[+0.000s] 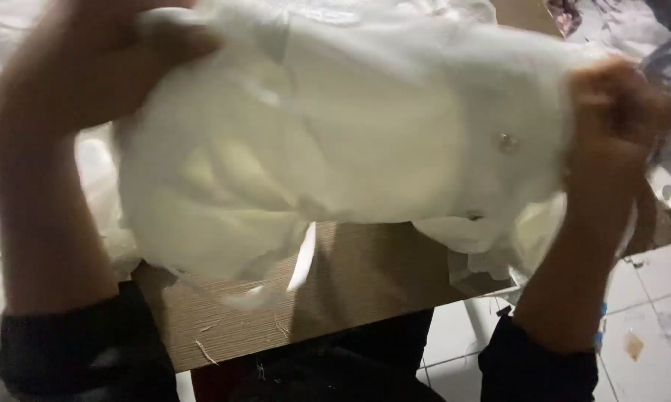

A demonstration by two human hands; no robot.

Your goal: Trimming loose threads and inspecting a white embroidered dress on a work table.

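Left hand: my left hand [82, 63] is clenched on the upper left edge of the white garment [335, 141], fingers curled over the cloth.
Right hand: my right hand [618, 112] grips the garment's right edge, closed tight, with the fabric bunched under it.
Garment: I hold it up off the table, stretched between both hands, above the table's near edge; it is pale, soft and blurred, so I cannot tell its cut.
Button: a small round button [507, 141] sits on the cloth near my right hand.
Ribbon: a narrow white strip [303, 260] hangs from the garment's lower edge, over the table.
Table: the wood-grain table [365, 283] shows under the garment, its near edge toward me, loose threads lying by that edge.
Sleeves: dark cuffs [75, 342] cover both my wrists.
Floor: white tiles [648, 327] lie beyond the table's right corner, with small scraps on them.
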